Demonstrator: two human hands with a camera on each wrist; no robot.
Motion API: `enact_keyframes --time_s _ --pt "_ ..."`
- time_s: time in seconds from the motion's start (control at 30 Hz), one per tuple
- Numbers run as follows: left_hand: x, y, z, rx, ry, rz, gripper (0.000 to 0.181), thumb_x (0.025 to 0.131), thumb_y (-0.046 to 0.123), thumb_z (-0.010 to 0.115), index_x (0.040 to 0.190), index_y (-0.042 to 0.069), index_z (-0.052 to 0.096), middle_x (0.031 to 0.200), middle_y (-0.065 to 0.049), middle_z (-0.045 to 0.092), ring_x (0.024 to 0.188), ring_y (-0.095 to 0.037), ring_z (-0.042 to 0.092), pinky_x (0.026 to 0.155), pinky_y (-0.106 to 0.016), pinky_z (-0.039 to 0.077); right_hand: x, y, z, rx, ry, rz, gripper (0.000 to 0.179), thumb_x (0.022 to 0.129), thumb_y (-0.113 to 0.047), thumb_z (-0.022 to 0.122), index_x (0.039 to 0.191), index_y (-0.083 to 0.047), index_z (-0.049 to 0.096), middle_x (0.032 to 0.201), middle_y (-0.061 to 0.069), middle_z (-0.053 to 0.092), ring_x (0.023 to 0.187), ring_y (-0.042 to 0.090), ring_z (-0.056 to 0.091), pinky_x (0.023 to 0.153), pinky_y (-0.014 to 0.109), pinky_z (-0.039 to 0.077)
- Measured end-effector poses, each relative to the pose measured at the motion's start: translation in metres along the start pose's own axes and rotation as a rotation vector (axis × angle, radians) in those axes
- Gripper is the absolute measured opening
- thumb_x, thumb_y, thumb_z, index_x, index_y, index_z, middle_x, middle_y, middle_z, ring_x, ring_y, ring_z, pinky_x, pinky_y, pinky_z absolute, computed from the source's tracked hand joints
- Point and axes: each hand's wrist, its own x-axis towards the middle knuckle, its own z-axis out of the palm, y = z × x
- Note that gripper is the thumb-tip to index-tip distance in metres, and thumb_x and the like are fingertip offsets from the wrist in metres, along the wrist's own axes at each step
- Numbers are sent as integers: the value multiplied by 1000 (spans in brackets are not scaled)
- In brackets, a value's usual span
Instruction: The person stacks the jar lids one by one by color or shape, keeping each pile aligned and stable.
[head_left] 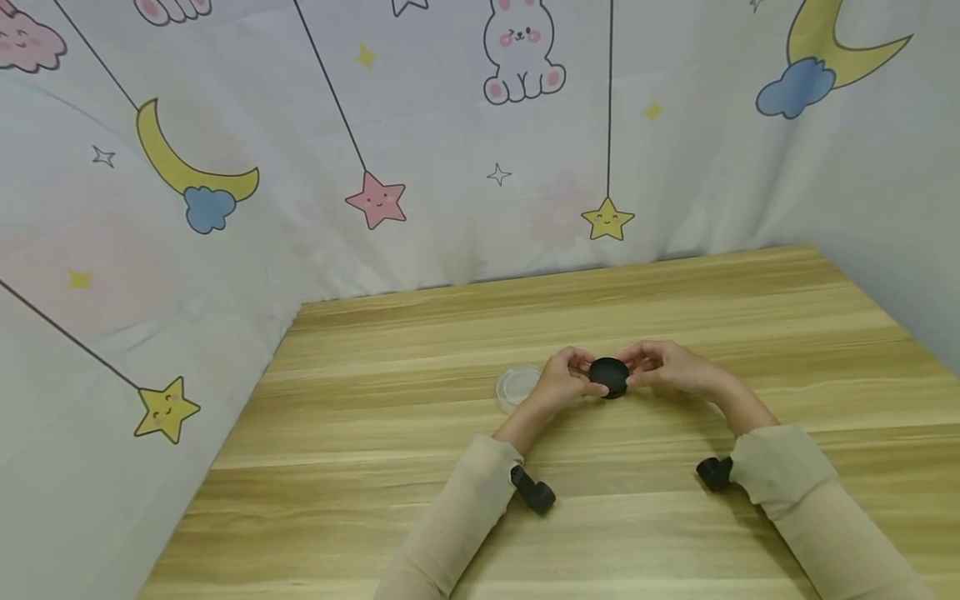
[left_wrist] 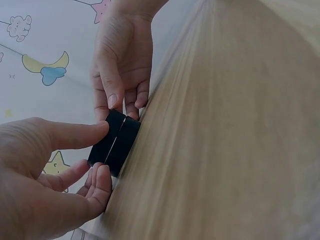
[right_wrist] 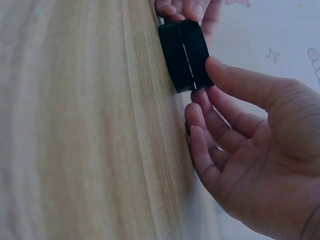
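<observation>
A low, round black stack (head_left: 609, 377) stands on the wooden table between my two hands. From the side it shows as an upper black piece (left_wrist: 106, 140) on a lower black piece (left_wrist: 124, 149), with a thin light line between them. My left hand (head_left: 561, 382) pinches the upper piece between thumb and fingers from the left. On the opposite side, the thumb and fingers of my right hand (head_left: 675, 367) hold it too; the right wrist view shows that thumb (right_wrist: 240, 82) at the upper rim. The black top looks shallow and dished in the head view.
A clear, round, lid-like disc (head_left: 513, 387) lies on the table to the left, partly hidden by my left hand. The wooden table (head_left: 420, 500) reaches back to a white curtain (head_left: 442, 150) printed with stars, moons and rabbits. A small black camera hangs at each sleeve cuff.
</observation>
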Motion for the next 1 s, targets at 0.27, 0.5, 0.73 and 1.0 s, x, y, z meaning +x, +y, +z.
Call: enact_keyframes --time_s 0.27,0.5,0.73,1.0 --pt "1 -3 0 23 -3 -10 45 75 -1 80 115 2 59 105 -7 59 86 -12 57 77 -19 49 1 0 4 22 -12 5 47 91 -12 66 129 11 50 123 27 59 98 12 59 82 20 48" --pt "1 -4 0 12 -3 -9 45 75 -2 79 115 2 59 104 -7 59 85 -12 56 76 -20 49 2 2 3 22 -21 4 47 92 -12 66 130 11 49 124 27 58 102 15 58 83 19 49" --pt "2 -4 0 11 0 -9 45 74 -3 79 114 2 59 104 -8 59 85 -12 56 75 -19 48 2 2 2 23 -28 2 49 92 -13 66 130 12 49 125 28 58 102 14 58 84 19 49" --pt "-2 4 -4 71 11 -8 56 80 9 79 129 5 53 123 -14 55 103 -20 55 84 -31 51 0 2 -2 -68 12 -32 50 97 -15 59 137 10 44 129 31 56 115 35 59 91 32 50"
